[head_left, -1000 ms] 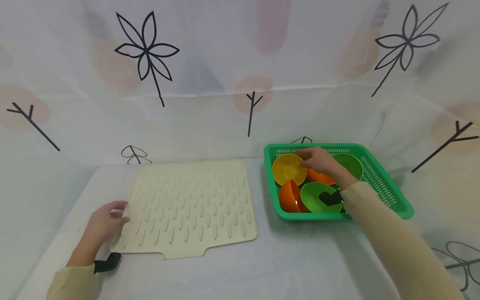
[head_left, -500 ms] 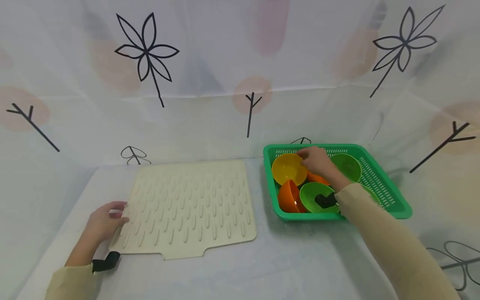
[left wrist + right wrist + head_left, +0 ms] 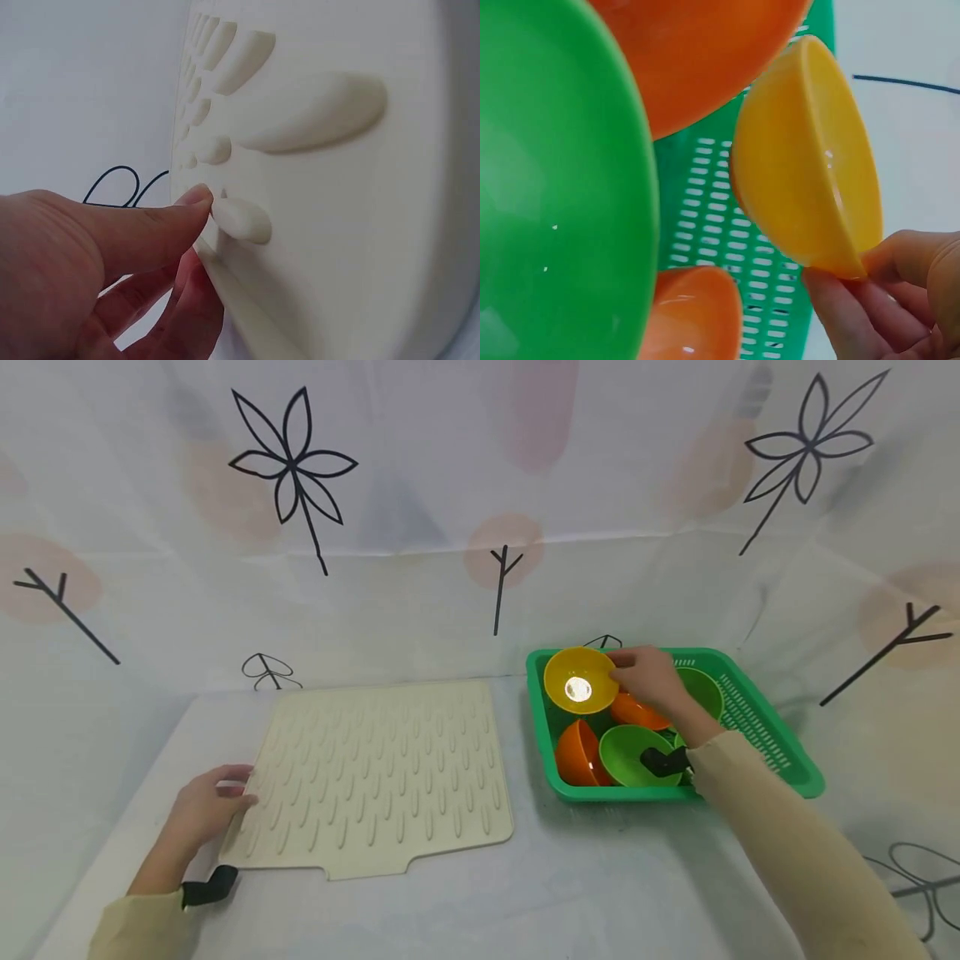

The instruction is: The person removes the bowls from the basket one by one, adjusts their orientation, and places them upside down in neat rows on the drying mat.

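One yellow bowl [image 3: 799, 161] has its rim between pinching right fingers [image 3: 844, 315]; left fingers [image 3: 198, 304] pinch a board [image 3: 375, 768].

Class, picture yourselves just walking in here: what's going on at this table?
A person is handling bowls and a board with both hands. The right hand pinches a yellow bowl by its rim, above the far left part of a green plastic basket. Orange bowls and green bowls sit in the basket. To the left, the left hand grips the edge of a cream ridged board on the table.
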{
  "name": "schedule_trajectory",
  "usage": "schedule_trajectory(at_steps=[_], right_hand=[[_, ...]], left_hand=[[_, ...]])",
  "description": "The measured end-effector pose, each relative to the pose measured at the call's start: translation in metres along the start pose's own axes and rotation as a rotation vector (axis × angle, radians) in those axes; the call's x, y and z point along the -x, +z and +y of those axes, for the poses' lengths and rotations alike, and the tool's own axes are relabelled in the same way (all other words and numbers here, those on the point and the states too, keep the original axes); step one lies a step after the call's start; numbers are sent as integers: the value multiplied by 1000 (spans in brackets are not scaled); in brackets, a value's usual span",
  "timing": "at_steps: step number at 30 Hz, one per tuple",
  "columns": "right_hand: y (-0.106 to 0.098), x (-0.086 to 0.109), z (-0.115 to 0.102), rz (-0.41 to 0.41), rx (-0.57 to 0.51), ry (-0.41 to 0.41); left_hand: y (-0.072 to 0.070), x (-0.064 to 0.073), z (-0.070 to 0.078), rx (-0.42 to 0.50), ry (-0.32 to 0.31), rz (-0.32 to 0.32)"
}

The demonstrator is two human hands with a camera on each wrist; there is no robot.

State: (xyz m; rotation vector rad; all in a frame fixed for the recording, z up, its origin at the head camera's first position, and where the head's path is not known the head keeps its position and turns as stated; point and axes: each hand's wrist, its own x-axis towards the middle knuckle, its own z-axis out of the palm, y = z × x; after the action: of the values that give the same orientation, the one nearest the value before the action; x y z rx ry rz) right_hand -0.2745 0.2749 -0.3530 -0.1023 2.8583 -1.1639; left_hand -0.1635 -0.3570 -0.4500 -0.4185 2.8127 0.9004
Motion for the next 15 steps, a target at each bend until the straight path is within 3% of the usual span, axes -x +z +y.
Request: schedule_trajectory(at_steps=[7,15], right_hand=[[-10,16,-14,-27,-61,-21],[-9,34,-27,-22,-107,-49]], left_hand=[[0,1,-3,19,0,5],[-6,3,-4,34,-1,-35]])
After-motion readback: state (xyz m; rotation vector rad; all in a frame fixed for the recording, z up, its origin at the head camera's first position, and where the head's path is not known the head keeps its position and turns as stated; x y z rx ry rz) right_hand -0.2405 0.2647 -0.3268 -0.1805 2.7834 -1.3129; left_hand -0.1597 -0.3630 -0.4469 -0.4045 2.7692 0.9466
